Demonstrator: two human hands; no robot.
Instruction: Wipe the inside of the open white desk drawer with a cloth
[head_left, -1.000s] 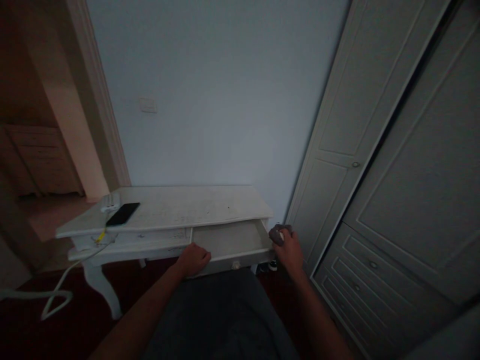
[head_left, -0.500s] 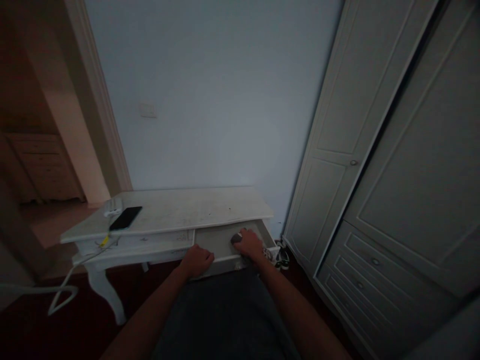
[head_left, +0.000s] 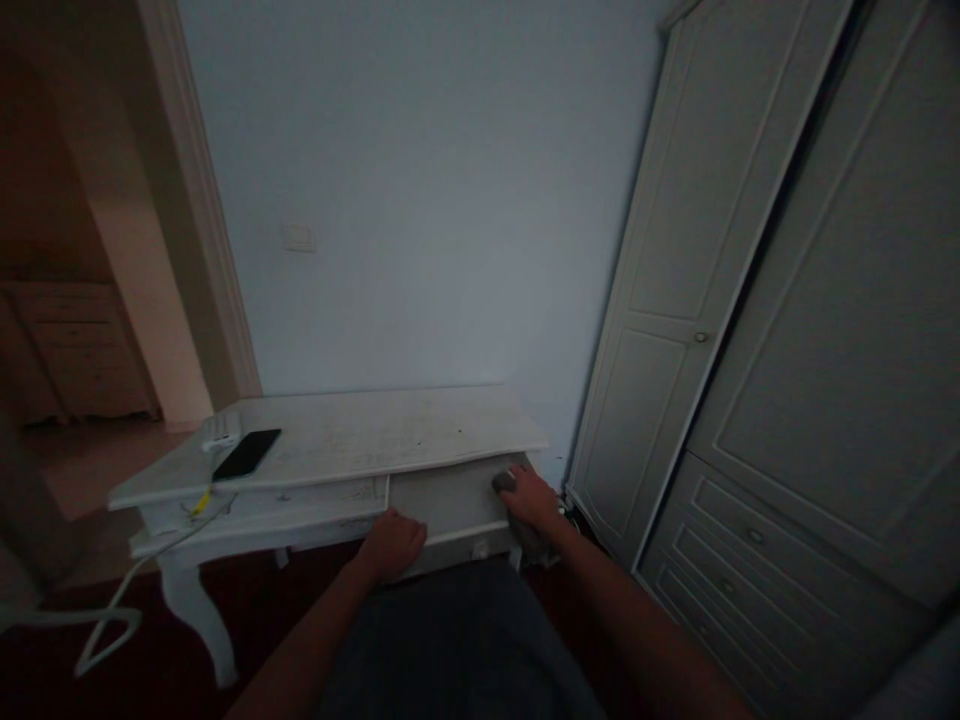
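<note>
At the right end of the white table (head_left: pixel 337 425), a drawer (head_left: pixel 442 500) stands pulled out, and both hands are busy at it. The left hand (head_left: pixel 395 545) is curled narrow over the drawer's front edge, toward its left corner, probably to keep the drawer from sliding while the other arm works. The right hand (head_left: pixel 534 497) holds a grey cloth (head_left: pixel 504 483), bunched under the fingers at the drawer's right side, with a loose length hanging down by the front right corner; bunching it likely gives a firmer pad to press with. Whether the pad touches the drawer bottom or the side wall, I can't tell from where I stand. Over by the table's front left corner a dark phone (head_left: pixel 247 455) lies flat, with a white device (head_left: pixel 222 430) just beside it, nearer the left edge. A white cable (head_left: pixel 139 565) drops past the front edge there, a yellow tag (head_left: pixel 201 503) on it, so that end seems to serve for charging, well apart from the wiping hand. Half a second ago the right hand was nearer the drawer's middle; now it has moved to the right side, cloth and all. The left hand keeps its place, and the phone hasn't moved.
</note>
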